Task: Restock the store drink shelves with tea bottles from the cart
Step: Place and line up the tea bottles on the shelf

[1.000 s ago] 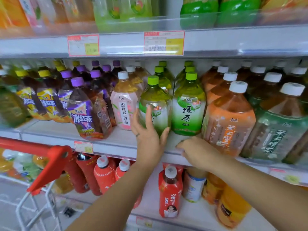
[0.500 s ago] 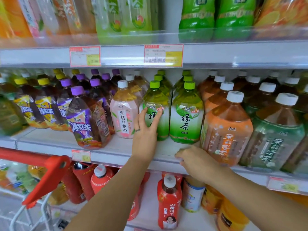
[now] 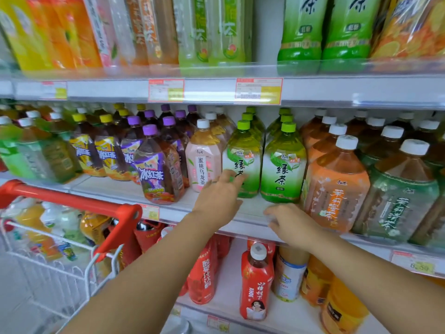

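The middle shelf point(image 3: 115, 189) is packed in deep rows, so a hard shove could ripple backward and topple several bottles. The cart point(image 3: 67, 198) stands at the left. Its stock point(image 3: 60, 225) is blurred and lies well apart from both hands, not yet shelved. The front green tea bottle point(image 3: 243, 153) stands upright just beside its twin point(image 3: 284, 169) and a pink-labelled bottle point(image 3: 203, 162). Pushed off-centre, it may tilt into either. The left hand point(image 3: 220, 196) has a released grip, with straight fingers touching that bottle's lower label, which gives little control if it tips forward. The right hand point(image 3: 291, 222) rests on the shelf lip and apparently grasps nothing.
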The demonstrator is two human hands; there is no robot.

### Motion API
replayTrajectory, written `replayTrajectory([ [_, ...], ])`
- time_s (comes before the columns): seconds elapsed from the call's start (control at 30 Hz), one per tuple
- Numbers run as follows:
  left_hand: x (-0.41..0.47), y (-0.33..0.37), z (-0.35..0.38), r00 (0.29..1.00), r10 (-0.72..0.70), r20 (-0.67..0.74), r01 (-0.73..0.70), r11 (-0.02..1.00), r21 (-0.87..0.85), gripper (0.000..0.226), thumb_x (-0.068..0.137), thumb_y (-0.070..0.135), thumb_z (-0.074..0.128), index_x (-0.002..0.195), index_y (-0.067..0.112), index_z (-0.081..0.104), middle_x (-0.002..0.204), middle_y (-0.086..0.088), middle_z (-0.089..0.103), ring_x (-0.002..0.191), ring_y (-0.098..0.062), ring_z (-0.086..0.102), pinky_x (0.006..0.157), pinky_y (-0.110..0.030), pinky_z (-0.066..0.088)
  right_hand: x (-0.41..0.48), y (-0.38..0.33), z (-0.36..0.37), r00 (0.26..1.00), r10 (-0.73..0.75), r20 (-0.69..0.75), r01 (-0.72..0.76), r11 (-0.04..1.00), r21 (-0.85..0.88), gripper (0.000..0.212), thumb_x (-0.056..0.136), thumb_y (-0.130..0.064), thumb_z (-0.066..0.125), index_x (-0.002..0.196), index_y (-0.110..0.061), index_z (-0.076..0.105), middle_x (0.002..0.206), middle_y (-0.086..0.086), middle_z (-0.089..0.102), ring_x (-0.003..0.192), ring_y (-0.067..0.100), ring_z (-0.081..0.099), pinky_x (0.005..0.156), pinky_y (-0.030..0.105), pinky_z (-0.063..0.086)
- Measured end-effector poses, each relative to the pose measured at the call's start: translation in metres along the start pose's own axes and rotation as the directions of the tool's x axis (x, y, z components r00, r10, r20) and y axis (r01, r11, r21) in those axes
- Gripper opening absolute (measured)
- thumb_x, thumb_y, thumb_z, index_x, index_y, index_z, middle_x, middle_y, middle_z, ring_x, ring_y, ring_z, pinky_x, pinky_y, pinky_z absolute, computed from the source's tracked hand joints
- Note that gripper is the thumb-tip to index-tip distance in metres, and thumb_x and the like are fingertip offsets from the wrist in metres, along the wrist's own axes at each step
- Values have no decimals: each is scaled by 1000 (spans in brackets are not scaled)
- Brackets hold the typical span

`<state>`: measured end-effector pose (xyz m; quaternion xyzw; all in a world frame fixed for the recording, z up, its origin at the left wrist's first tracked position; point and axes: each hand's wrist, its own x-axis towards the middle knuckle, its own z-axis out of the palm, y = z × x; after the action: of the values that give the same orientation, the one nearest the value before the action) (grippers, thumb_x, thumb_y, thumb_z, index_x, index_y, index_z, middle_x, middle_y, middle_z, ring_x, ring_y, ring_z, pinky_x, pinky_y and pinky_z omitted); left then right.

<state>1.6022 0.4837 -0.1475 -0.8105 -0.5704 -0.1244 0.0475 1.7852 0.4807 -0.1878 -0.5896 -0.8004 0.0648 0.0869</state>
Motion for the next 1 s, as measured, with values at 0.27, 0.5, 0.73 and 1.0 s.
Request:
replayTrajectory([
  [0.27, -66, -43, -110, 980, -197, 8, 196, 979, 59, 34, 90, 45, 52, 119, 28, 57, 118, 2, 61, 111, -24, 56, 86, -38, 48, 2, -123, -40, 884, -251, -394, 397, 847, 352, 16, 86, -18, 63, 100, -22, 72, 95, -9, 72, 89, 5, 65, 81, 25, 51],
  [0.5, -175, -137, -159, 868, -493, 63, 486, 868, 106, 34, 89, 38, 58, 122, 29, 57, 118, 4, 63, 108, -20, 57, 94, -36, 47, -17, -246, -29, 740, -596, -312, 673, 656, 342, 13, 83, -19, 65, 94, -21, 72, 93, -7, 73, 89, 10, 66, 84, 32, 50],
  [0.73, -281, -201, -105, 697, -695, 177, 684, 718, 130, 38, 92, 37, 54, 129, 26, 53, 128, 5, 57, 118, -20, 53, 98, -34, 43, -10, -320, 1, 677, -731, -85, 720, 634, 283, 16, 86, -24, 62, 100, -22, 71, 94, -4, 71, 90, 15, 64, 83, 33, 49],
  [1.0, -321, -256, -13, 535, -738, 411, 763, 631, 141, 47, 93, 36, 53, 137, 21, 44, 139, -2, 46, 127, -22, 45, 103, -37, 40, 3, -362, 55, 666, -720, 195, 709, 692, 136, 56, 84, -45, 61, 136, -28, 46, 140, -2, 43, 126, 18, 44, 102, 39, 41],
])
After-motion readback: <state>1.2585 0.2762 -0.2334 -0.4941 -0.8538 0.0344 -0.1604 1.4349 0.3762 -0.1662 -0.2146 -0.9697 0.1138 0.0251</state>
